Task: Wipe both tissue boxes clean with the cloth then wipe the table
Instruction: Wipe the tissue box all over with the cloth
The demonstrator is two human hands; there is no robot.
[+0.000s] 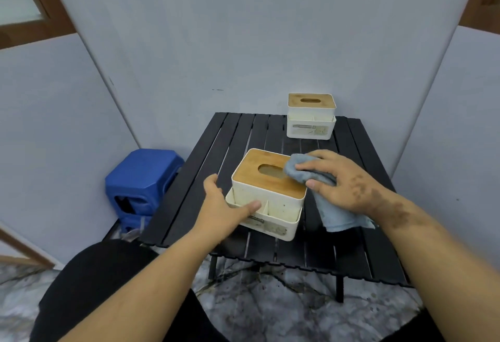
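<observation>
Near the front edge of the black slatted table (pixel 243 136), your head camera shows the closer tissue box (pixel 266 195) sitting at a slight angle, its bamboo lid (pixel 267 176) on top with the oval slot facing up. Your left hand (pixel 224 206) steadies it from the left side: the fingers are spread fairly wide, the thumb lies along the cream front compartment and the other fingers reach round the box's left end. It braces the box more than it clutches it.

Your right hand (pixel 338 182) presses the blue cloth (pixel 324 195) against the right end of the lid, just beside the slot. The fingers are nearly flat on top of the cloth and the thumb tucks under it, so the cloth is pinched in the hand; its loose end hangs down past the box's right side toward the tabletop.

At the far right corner of the table stands the second tissue box (pixel 311 115), upright, well apart from both hands and untouched. Each box carries a worn label strip on its front panel, but the writing is too blurred to read.

Left of the table, on the floor, a blue plastic stool (pixel 143 182) sits against the wall.
</observation>
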